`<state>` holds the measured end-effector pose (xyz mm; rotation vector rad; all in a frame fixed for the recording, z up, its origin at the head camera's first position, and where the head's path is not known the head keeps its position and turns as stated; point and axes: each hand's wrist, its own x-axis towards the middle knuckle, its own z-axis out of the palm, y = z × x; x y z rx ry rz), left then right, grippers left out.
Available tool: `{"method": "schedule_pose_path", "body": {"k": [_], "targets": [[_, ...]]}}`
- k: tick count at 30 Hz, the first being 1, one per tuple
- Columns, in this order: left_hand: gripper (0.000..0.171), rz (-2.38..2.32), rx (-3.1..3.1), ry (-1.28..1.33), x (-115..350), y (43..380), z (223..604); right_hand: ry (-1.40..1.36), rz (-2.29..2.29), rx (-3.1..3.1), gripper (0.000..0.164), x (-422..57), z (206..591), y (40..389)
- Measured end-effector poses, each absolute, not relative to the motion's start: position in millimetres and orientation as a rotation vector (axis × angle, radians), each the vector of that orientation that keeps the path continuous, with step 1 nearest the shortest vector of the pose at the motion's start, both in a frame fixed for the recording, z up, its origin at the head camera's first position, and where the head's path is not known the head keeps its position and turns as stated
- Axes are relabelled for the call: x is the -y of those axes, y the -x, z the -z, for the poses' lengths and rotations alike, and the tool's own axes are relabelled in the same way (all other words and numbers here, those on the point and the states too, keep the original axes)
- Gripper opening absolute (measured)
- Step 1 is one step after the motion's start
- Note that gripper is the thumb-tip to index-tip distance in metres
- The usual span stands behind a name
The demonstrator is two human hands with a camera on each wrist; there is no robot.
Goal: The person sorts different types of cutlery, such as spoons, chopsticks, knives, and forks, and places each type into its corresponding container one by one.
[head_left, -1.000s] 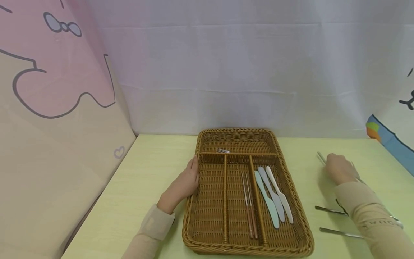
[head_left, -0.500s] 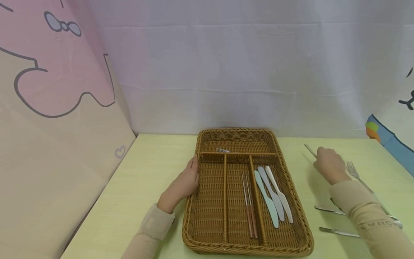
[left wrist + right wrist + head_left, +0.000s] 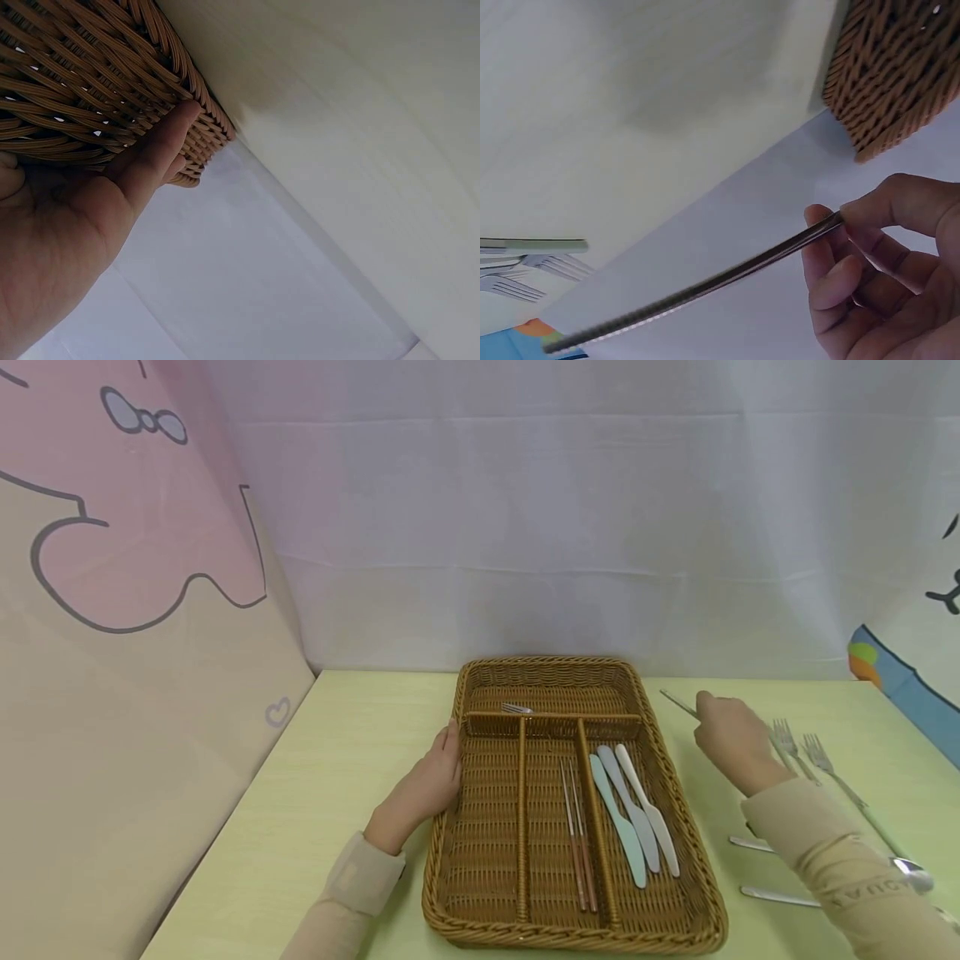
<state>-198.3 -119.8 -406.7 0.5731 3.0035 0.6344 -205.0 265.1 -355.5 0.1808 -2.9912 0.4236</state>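
One slim metal utensil (image 3: 705,285) hangs above the desk (image 3: 360,718) towards its back edge, pinched by the fingers of the right hand (image 3: 731,737), seemingly to leave its length free. Straight fingers of the left hand (image 3: 435,777) touch the left wall of the wicker basket (image 3: 573,939), probably steadying it; forks (image 3: 823,763) lie towards the right edge.
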Motion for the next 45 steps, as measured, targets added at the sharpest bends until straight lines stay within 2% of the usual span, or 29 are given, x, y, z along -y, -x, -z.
{"method": "schedule_pose_path", "body": {"k": [8,19,27,35,45], "targets": [[0.053,-0.654,-2.995,-0.583,120.2,198.0,405.9,-0.253,-0.294,2.908,0.007,-241.0,350.2,200.0],[0.053,-0.663,-2.994,-0.597,120.4,197.2,405.1,-0.36,-0.166,2.812,0.016,-211.8,346.4,191.6],[0.053,-0.678,-2.985,-0.591,120.7,197.1,404.6,-0.518,-0.095,2.676,0.026,-193.7,351.1,184.6],[0.053,-0.678,-2.983,-0.588,120.3,198.2,406.2,-0.672,0.013,2.56,0.02,-178.4,351.7,175.0],[0.053,-0.691,-2.967,-0.588,120.7,197.8,405.8,-0.907,0.191,2.438,0.027,-164.8,352.2,162.6]]}}
